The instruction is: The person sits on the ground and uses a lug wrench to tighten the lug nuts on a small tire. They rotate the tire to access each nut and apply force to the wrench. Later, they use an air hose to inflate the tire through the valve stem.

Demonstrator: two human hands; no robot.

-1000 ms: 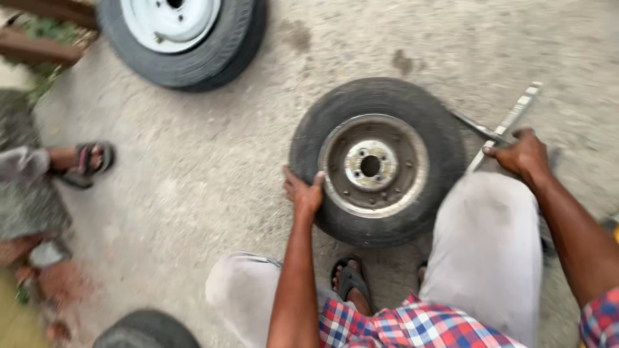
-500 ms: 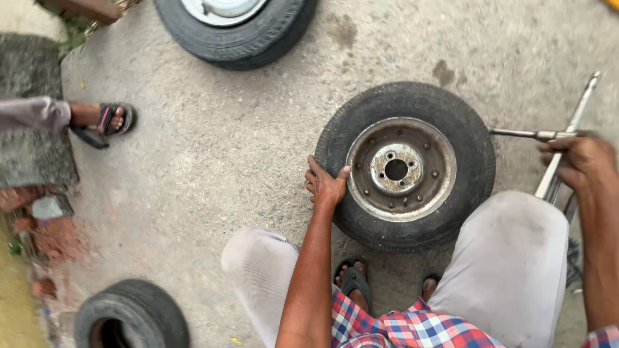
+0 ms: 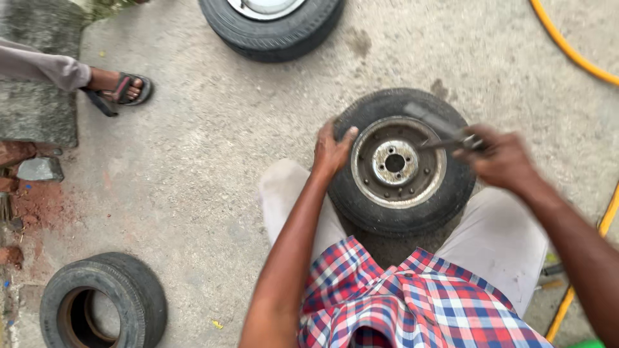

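Rough grey concrete [image 3: 213, 161] fills the view, and a small wheel [image 3: 401, 162] is laid flat on it between the knees of a squatting person in a checked shirt [image 3: 412, 303] and pale trousers. The black tyre is seen mounted on a dull steel rim [image 3: 398, 162] with a bolt-holed hub. The left hand [image 3: 331, 149] is spread on the tyre's left sidewall, fingers curled over the rubber, nothing enclosed. The right hand [image 3: 501, 158] is closed around a metal tool [image 3: 442, 132], blurred, its end held over the right of the rim.

A slip is judged the main risk: if the tool skids off the rim edge, the left hand's fingers close by could be struck. The wheel could also shift, being steadied by one palm only.

At the far edge another wheel [image 3: 271, 26] is seen; at near left a bare tyre [image 3: 103, 309]; at far left a sandalled foot [image 3: 122, 87] of another person; on the right a yellow hose [image 3: 567, 45].
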